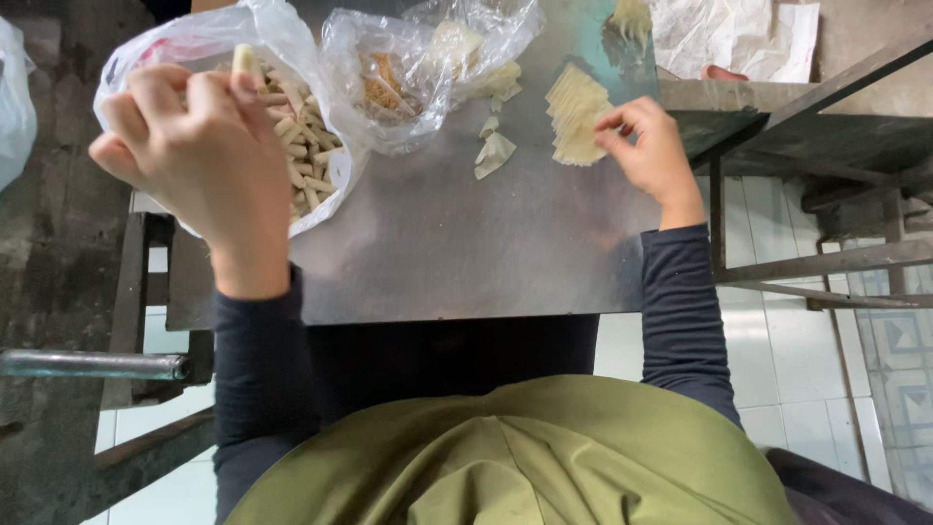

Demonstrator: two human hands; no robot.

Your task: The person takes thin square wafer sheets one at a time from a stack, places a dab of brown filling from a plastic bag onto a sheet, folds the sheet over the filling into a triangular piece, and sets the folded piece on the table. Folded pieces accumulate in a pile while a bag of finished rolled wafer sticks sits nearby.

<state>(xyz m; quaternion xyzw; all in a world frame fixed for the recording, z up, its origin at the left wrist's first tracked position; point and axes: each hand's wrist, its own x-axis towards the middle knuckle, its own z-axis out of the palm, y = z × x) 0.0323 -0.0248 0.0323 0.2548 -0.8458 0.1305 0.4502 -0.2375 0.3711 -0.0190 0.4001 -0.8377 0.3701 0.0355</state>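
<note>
My left hand (194, 156) is raised over a clear plastic bag (199, 44) full of small rolled pastry sticks (309, 160), and its fingertips pinch one pale roll (244, 60). My right hand (649, 151) rests at the right of a fanned stack of thin pale wrapper sheets (573, 117) on the metal table (457, 253), with thumb and forefinger pinching the edge of the top sheet. A few loose wrapper pieces (494, 154) lie between the two hands.
A second clear bag (418, 58) with brownish filling and pale scraps sits at the table's far middle. Crumpled white paper (739, 34) lies at the far right. A dark metal frame (826, 136) stands to the right; a metal pipe (92, 365) juts out at the lower left.
</note>
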